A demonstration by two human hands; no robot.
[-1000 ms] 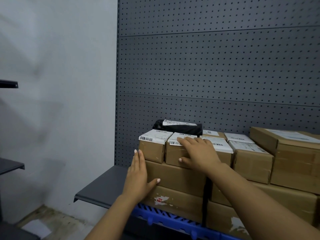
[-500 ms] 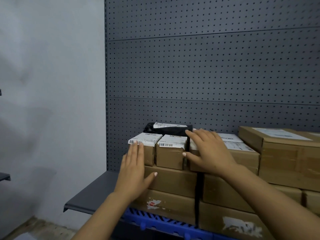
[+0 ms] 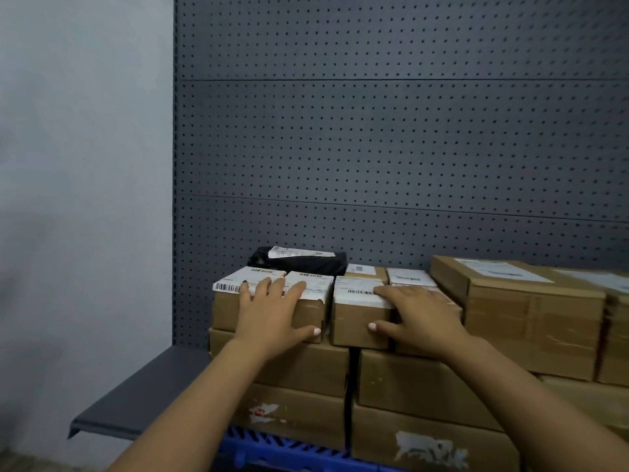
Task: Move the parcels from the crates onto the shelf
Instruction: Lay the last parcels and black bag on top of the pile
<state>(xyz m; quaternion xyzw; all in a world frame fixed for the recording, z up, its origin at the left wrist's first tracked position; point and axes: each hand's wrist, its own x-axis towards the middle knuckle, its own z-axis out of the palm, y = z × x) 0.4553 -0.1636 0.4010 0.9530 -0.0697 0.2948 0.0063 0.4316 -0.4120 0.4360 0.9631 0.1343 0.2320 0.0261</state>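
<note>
A blue crate [image 3: 286, 447] shows at the bottom edge, under the front of the grey shelf [image 3: 136, 396], whose left end lies bare up to its corner. Stacked cardboard parcels [image 3: 299, 369] fill the shelf rightward. The left hand [image 3: 272, 315] lies flat, fingers straight and spread, over the front top edge of the left small parcel [image 3: 306, 301]. The right hand [image 3: 418, 315] rests likewise on the neighbouring small parcel [image 3: 360, 315], a narrow gap between them. Behind, a black bag [image 3: 306, 264] touches the pegboard [image 3: 374, 148].
</note>
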